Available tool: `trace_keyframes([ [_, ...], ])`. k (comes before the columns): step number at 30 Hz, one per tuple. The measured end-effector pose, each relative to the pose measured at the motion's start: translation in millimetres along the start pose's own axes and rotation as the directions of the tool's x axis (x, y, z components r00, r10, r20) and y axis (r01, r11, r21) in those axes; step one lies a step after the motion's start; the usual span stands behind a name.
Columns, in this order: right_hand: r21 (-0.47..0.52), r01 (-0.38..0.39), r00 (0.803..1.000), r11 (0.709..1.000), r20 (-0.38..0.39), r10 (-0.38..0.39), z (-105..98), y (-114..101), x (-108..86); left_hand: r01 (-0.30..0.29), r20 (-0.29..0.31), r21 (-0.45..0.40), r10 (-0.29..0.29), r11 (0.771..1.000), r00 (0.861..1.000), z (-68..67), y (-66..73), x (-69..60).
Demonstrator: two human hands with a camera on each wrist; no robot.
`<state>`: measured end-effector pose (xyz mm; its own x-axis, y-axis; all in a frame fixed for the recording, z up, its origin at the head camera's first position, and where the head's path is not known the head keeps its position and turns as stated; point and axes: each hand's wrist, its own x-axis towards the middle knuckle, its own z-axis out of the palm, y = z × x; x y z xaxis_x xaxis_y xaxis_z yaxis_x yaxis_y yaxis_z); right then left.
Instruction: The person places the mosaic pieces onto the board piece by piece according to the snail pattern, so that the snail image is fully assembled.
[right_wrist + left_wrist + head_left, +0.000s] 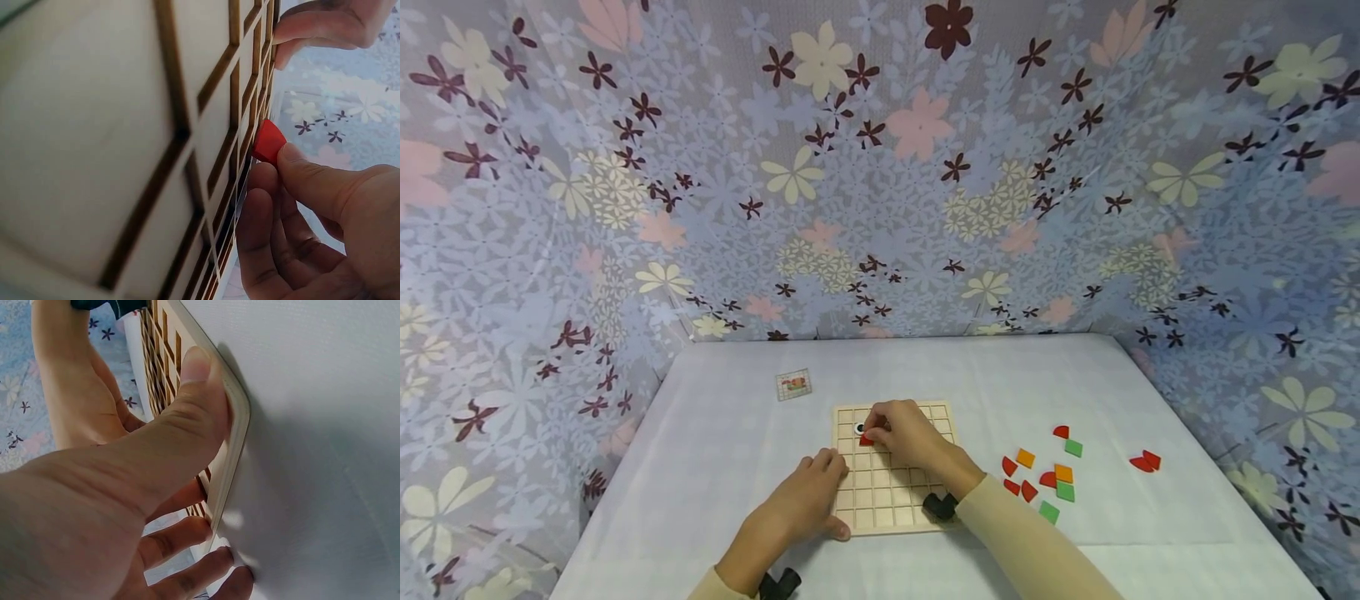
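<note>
A square wooden grid board [880,497] lies on the white table. My right hand [904,432] is over its upper left part, pinching a red curved-edge tile [269,141] between thumb and fingers. Against the grid, the tile appears touching or nearly so; its exact contact is hard to tell. Just above it sits a white eye-like piece with a black centre [860,428]. My left hand [811,492] rests at the board's lower left corner. In the left wrist view the thumb [195,394] lies along the corner, and the other fingers spread along the side edge.
Right of the board lie several loose tiles: red curved ones [1009,466], orange squares [1026,457] and green ones [1073,448]. Two red tiles [1142,462] lie farther right. A small picture card [793,384] is at the back left. Floral cloth [880,208] stands behind.
</note>
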<state>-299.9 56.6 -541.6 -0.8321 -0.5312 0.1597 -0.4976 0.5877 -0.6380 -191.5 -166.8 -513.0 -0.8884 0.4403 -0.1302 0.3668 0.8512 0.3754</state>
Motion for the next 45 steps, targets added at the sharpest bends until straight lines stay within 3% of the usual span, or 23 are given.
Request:
trace_keyframes([
  [11, -0.019, -0.039, 0.999, 0.999, 0.027, 0.04, 6, -9, 5.2, 0.0, 0.014, -0.002, 0.0, 1.0, 1.0, 0.9, -1.1, 0.3],
  [20, -0.068, -0.01, 1.0, 0.998, -0.019, 0.008, 1, -15, 7.6, -0.011, 0.001, 0.006, 0.011, 1.0, 1.0, -1.3, -2.5, 0.5],
  [31, -0.083, -0.083, 0.996, 0.993, -0.021, 0.081, 1, -21, 8.6, -0.032, -0.008, 0.001, 0.032, 0.999, 0.999, 1.8, -4.3, 1.4],
  [45, -0.122, -0.11, 0.994, 0.986, 0.006, 0.112, 2, -26, 9.3, -0.029, -0.012, -0.006, 0.029, 1.0, 0.999, 2.3, -3.1, -1.8],
])
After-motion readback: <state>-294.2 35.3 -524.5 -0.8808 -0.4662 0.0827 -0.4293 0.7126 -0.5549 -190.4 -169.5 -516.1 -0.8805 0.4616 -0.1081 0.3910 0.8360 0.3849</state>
